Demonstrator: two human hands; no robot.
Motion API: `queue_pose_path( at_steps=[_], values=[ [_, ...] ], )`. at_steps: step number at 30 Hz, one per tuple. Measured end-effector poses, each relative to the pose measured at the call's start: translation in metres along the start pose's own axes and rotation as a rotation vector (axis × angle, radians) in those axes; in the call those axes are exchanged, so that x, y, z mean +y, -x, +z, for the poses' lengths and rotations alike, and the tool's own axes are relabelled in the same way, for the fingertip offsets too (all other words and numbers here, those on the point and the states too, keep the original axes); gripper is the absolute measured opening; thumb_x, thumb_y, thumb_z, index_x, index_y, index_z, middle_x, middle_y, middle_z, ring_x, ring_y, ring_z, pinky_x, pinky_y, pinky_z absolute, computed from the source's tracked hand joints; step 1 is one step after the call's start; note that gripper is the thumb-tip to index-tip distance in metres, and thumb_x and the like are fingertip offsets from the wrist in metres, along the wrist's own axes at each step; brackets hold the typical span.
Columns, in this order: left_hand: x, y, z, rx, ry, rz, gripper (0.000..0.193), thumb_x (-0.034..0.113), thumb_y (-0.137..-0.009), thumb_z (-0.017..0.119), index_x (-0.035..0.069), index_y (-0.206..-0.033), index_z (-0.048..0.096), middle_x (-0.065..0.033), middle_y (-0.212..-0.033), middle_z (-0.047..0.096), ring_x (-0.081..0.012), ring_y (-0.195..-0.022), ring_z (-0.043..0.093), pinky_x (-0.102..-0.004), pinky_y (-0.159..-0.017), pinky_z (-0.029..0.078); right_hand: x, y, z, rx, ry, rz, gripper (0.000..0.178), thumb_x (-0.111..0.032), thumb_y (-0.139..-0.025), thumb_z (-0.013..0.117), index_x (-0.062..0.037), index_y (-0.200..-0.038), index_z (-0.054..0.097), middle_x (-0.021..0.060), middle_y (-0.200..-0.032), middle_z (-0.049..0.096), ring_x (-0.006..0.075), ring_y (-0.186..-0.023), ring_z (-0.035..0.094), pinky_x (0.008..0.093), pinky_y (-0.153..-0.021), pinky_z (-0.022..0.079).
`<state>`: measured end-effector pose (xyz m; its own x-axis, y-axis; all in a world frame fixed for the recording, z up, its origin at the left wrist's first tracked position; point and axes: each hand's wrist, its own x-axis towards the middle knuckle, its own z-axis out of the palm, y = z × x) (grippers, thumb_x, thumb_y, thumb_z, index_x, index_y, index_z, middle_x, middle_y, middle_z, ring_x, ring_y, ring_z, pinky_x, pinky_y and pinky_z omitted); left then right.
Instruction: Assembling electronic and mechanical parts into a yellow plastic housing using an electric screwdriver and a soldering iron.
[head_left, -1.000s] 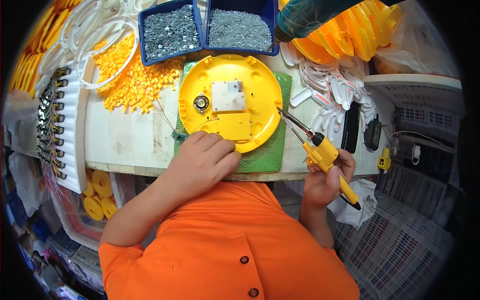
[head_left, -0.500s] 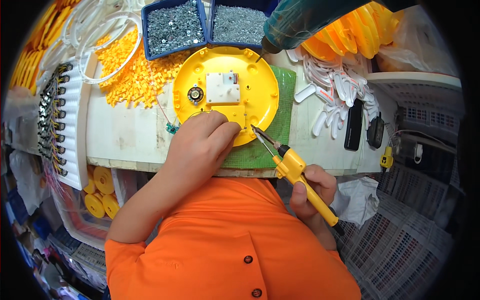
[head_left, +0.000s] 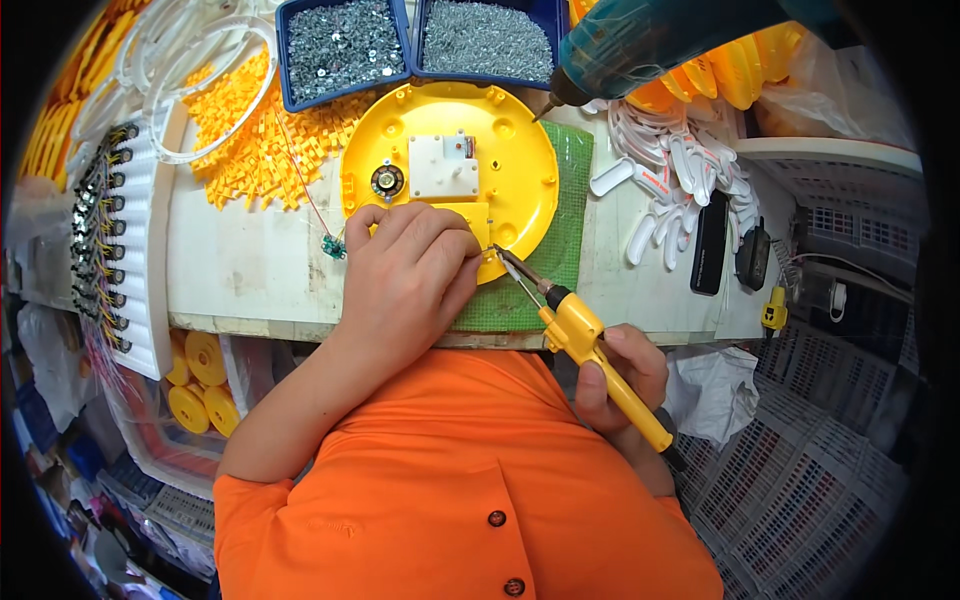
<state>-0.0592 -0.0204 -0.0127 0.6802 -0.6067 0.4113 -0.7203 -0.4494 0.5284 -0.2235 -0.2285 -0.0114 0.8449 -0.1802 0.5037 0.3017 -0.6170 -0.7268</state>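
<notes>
A round yellow plastic casing [head_left: 525, 150] lies on a green mat [head_left: 567, 210], holding a white gearbox [head_left: 430, 165] and a small round speaker [head_left: 387, 181]. My left hand [head_left: 415, 260] is bent over its near side, fingertips pinched by the yellow rectangular block [head_left: 478, 212]; whatever they hold is hidden. In my right hand [head_left: 632, 375] is a yellow soldering gun [head_left: 578, 335], its tip and thin feed tube at the block's lower right corner, close to my left fingertips. A small green circuit board [head_left: 333, 246] with a red wire rests left of the casing.
Two blue bins of screws [head_left: 345, 50] stand behind the casing. A teal power screwdriver [head_left: 650, 50] hangs at upper right. Yellow clips [head_left: 265, 160] are heaped left, beside a white foam rack [head_left: 150, 240] of wired parts. White handles [head_left: 690, 165] and a black phone-like slab [head_left: 710, 245] lie right.
My left fingers have shifted, with the index finger and thumb side now more spread over the block. The soldering gun has moved slightly up and left. The whole scene sits slightly differently in view.
</notes>
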Motion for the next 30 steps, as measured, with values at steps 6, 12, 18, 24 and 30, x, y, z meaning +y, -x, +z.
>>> queue_pose_path(
  at_steps=[6,12,18,24,30],
  values=[
    [-0.001,0.001,0.002,0.009,-0.026,-0.006,0.018,0.013,-0.080,0.077,0.014,-0.089,0.063,0.0012,-0.095,0.064,-0.0193,-0.094,0.062,-0.0402,-0.085,0.036,0.002,-0.003,0.003,-0.002,0.017,-0.055,0.038,-0.012,-0.083,0.072,0.0016,-0.115,0.056,0.0108,-0.073,0.061,0.0214,-0.050,0.056,0.0322,-0.047,0.047],
    [-0.001,0.003,0.005,0.013,-0.048,-0.012,0.017,0.016,-0.079,0.077,0.015,-0.088,0.063,0.0028,-0.096,0.063,-0.0170,-0.096,0.062,-0.0401,-0.085,0.036,0.001,-0.008,0.000,-0.059,0.020,-0.054,0.039,-0.012,-0.082,0.072,-0.0001,-0.114,0.054,0.0098,-0.072,0.060,0.0219,-0.050,0.057,0.0324,-0.046,0.047],
    [-0.002,0.002,0.005,0.014,-0.063,-0.011,0.017,0.016,-0.079,0.078,0.015,-0.088,0.063,0.0031,-0.097,0.063,-0.0166,-0.097,0.062,-0.0402,-0.085,0.036,0.000,-0.013,-0.001,-0.132,0.026,-0.111,0.038,-0.016,-0.084,0.072,-0.0009,-0.114,0.054,0.0092,-0.071,0.060,0.0218,-0.051,0.057,0.0321,-0.047,0.048],
    [-0.002,0.004,0.006,0.024,-0.075,-0.009,0.017,0.016,-0.079,0.077,0.016,-0.088,0.063,0.0035,-0.097,0.063,-0.0162,-0.097,0.062,-0.0406,-0.086,0.036,0.006,-0.004,-0.002,0.051,-0.035,-0.068,0.039,-0.019,-0.089,0.071,0.0003,-0.118,0.054,0.0110,-0.074,0.062,0.0202,-0.053,0.057,0.0310,-0.049,0.048],
    [-0.001,0.003,0.005,0.006,-0.078,-0.011,0.016,0.017,-0.080,0.077,0.016,-0.088,0.063,0.0037,-0.098,0.063,-0.0161,-0.098,0.061,-0.0411,-0.086,0.036,0.003,0.002,-0.008,0.076,-0.044,0.022,0.041,-0.015,-0.090,0.071,0.0011,-0.122,0.052,0.0157,-0.096,0.062,0.0171,-0.068,0.058,0.0275,-0.061,0.050]
  ],
)
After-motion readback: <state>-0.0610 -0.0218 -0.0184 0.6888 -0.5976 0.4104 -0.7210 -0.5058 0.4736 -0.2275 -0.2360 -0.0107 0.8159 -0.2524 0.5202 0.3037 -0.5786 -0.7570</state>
